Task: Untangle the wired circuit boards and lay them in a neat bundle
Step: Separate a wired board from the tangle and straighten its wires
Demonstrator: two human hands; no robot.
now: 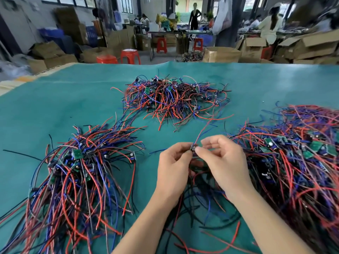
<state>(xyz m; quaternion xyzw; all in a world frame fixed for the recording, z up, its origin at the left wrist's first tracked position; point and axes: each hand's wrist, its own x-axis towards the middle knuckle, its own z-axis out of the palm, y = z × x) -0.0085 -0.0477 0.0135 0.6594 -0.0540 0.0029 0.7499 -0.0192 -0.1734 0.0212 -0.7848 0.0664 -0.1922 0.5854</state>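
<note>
Head view: both hands' grip on one unlabelled wired board.

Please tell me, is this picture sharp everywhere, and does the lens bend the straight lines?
Head view: the hands, left hand and right hand, are fairly sharp; the right-side pile of wired boards smears toward the frame edge, as do the cardboard boxes behind it. The far edge of the green table cover bows, a wide-angle effect. Light is soft and even, with no hard shadows or glare.
</note>
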